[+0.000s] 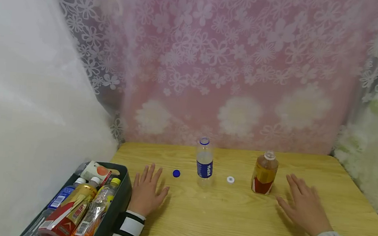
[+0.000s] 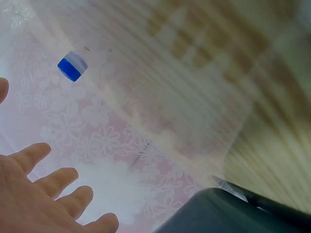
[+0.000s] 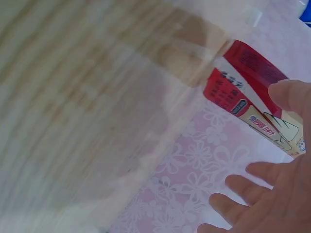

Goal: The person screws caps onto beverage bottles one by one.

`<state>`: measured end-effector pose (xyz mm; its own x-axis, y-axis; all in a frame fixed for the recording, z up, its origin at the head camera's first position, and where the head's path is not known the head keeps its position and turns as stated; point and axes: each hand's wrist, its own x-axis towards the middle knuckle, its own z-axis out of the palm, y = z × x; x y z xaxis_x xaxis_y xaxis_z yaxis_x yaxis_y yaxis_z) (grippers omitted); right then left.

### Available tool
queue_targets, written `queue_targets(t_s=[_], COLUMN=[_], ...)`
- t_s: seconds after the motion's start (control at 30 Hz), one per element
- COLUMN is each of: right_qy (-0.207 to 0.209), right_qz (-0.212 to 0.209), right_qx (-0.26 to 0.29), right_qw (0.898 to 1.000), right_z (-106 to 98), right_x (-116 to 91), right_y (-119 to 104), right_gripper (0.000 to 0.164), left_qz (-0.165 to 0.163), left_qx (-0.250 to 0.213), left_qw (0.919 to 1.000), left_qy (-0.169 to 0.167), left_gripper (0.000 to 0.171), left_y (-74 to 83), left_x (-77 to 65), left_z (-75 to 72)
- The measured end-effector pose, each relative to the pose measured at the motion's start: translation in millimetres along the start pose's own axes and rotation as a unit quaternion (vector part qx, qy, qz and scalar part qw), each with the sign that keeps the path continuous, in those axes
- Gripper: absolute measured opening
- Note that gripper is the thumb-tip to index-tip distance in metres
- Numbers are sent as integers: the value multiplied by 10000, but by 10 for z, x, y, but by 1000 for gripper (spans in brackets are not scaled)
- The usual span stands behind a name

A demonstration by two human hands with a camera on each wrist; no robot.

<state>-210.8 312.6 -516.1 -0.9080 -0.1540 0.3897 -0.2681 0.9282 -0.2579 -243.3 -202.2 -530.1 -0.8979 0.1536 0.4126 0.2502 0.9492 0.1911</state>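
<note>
My left hand (image 1: 146,194) is over the table's left side with fingers spread, beside the dark bin. Nearest to it on the table lies a blue bottle cap (image 1: 176,173), also seen in the left wrist view. An uncapped clear bottle with a blue label (image 1: 204,169) stands upright at the middle. Between the two bottles lies a white cap (image 1: 230,179). An uncapped bottle with a red and gold label (image 1: 265,174) stands upright farther right. My right hand (image 1: 307,207) is just right of that bottle, fingers extended, holding nothing.
At the left front, a dark green bin (image 1: 127,192) holds several bottles lying in it, among them a red and gold one (image 1: 68,213) and one with a yellow cap (image 1: 105,193). A flowered pink curtain (image 1: 236,61) hangs behind the wooden table (image 1: 219,229).
</note>
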Motion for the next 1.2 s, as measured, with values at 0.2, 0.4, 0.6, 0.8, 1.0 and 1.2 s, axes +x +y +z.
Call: queue_targets(t_s=[0.2,0.4,0.6,0.8,1.0,1.2], right_qy=[-441,-552,-341,-178,-215,-424], right_qz=[583,922,1075,989,875,938], right_qx=[964,2030,2336,2058,2079,2515], right_qw=[9927,9733,9658,9734,9740,9624], right_z=[54,105,183,228,184,16], right_x=[195,409,501,503,523,299], right_y=[-105,-225,-315,-341,-421,-615], right_gripper=[96,107,108,99,95,94], left_qz=[-71,-36,-19,-42,-68,-49], left_qx=[-40,-22,-76,-118,-58,-214], left_qw=[9999,10000,10000,9999,10000,9997], left_qy=[99,-23,22,-64,-26,-147], left_gripper=[72,73,73,74,75,75], left_y=[-11,-9,21,56,45,154], left_x=[-55,-59,-58,-60,-57,-83], left_z=[-36,-20,22,13,-9,-41])
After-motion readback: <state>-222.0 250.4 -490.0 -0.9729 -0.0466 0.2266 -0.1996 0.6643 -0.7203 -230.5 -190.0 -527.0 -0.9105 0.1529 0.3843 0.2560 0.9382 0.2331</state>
